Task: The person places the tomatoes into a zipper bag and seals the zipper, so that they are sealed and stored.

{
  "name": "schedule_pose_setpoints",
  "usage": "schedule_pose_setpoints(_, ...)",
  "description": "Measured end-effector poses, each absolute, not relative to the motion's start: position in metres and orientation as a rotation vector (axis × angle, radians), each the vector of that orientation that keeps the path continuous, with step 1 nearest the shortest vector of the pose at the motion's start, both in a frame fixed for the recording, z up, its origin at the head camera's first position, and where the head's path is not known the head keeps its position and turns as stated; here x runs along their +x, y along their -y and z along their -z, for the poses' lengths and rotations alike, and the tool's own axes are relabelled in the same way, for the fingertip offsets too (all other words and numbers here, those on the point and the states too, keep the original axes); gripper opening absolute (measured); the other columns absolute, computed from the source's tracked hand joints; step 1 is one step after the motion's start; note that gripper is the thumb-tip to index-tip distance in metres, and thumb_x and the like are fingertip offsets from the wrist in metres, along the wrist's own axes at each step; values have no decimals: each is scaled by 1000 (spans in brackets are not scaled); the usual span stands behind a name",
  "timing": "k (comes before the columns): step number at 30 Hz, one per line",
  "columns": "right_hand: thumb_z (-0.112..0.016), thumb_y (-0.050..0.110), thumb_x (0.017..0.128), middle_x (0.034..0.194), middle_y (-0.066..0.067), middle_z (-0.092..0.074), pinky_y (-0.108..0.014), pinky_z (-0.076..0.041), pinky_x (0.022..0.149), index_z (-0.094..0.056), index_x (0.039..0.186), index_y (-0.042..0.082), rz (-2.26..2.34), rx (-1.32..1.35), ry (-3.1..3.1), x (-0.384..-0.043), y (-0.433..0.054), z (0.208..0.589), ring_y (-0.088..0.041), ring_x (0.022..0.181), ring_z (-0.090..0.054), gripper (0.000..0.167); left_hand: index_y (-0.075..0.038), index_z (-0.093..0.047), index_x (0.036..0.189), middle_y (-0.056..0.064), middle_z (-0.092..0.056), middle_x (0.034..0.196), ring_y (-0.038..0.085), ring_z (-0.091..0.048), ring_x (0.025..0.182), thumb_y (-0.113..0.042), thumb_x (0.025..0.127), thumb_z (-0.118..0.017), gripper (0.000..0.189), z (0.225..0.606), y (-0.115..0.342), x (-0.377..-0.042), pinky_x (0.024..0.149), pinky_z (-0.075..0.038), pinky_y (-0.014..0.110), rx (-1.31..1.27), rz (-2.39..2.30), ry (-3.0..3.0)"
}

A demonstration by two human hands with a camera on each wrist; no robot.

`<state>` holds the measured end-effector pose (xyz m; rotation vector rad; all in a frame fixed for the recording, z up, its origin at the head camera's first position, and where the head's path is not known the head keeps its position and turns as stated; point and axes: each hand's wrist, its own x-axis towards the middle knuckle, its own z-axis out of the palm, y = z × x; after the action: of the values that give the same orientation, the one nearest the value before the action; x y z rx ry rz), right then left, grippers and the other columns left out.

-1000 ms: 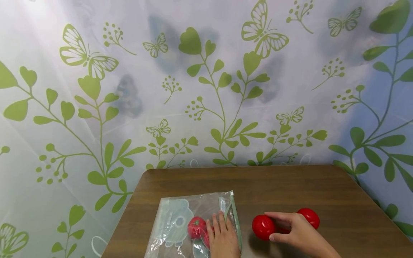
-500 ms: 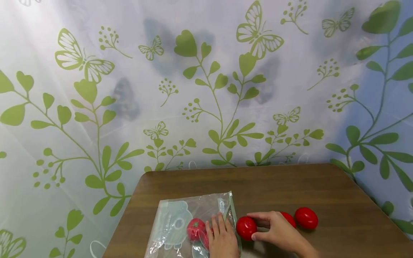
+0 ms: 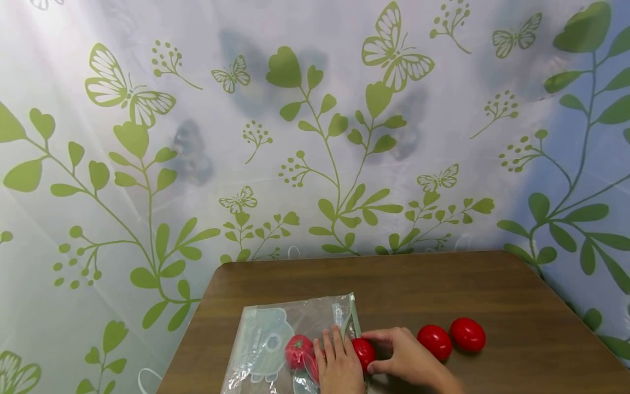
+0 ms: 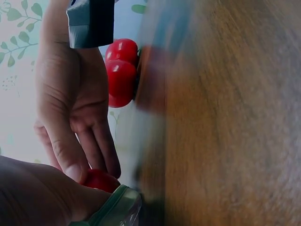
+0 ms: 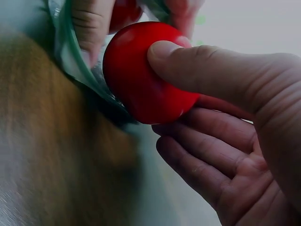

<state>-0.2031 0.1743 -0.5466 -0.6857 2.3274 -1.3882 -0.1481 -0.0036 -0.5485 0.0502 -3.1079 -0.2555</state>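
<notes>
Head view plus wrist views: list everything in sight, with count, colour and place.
Curtain: 1, pale with green pattern, background
Cord loops: at least 2, white, against curtain
Table: 1, brown, foreground
Bag: 1, clear with green edge, table's left
Bagged tomatoes: at least 2, red, in bag, partly hidden
Held tomato: 1, red, at bag's mouth
Loose tomatoes: 2, red, table's right
Block: 1, dark, on right wrist
Left hand: 1, on bag
Right hand: 1, gripping held tomato
</notes>
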Motion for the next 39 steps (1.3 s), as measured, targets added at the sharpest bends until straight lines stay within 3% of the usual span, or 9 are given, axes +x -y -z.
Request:
schedule_pose_setpoints(13,-90,33,90,139,-6,-77,-48,-63,102,-73,141,7,1265,-830,-2495,-200,-156,551,-9,119,-74,60,-6,-65,148,16,-52,166,41,-45,156,-41,87,-89,74,550,3,-146,132,-26,66,82,205,3064)
schedule_pose_setpoints(19,-91,41,89,136,-2,-78,-41,-63,104,-76,139,12,1151,-935,-2658,-197,-147,550,-10,120,-74,59,-5,-66,146,17,-55,163,41,-50,153,-30,90,-86,64,552,2,-144,130,-30,66,58,182,2979)
schedule_pose_setpoints(25,-89,46,90,139,-2,-77,-49,-61,107,-75,142,13,1110,-889,-2620,-195,-140,547,-11,123,-73,63,-4,-67,144,18,-57,161,42,-52,151,-23,97,-78,52,556,0,-141,128,-33,65,44,191,2929)
schedule_pose_setpoints(32,-88,42,93,137,-2,-78,-29,-60,103,-76,140,12,1224,-941,-2615,-195,-146,552,-11,123,-73,57,-6,-67,145,16,-57,162,40,-52,151,-29,95,-81,57,557,-2,-142,129,-33,64,66,182,2981)
schedule_pose_setpoints(39,-88,41,93,131,2,-80,-37,-63,102,-79,135,15,1124,-992,-2712,-196,-138,550,-8,118,-74,50,-5,-68,142,16,-60,158,40,-55,149,-20,101,-70,44,558,1,-141,127,-35,64,63,167,2894)
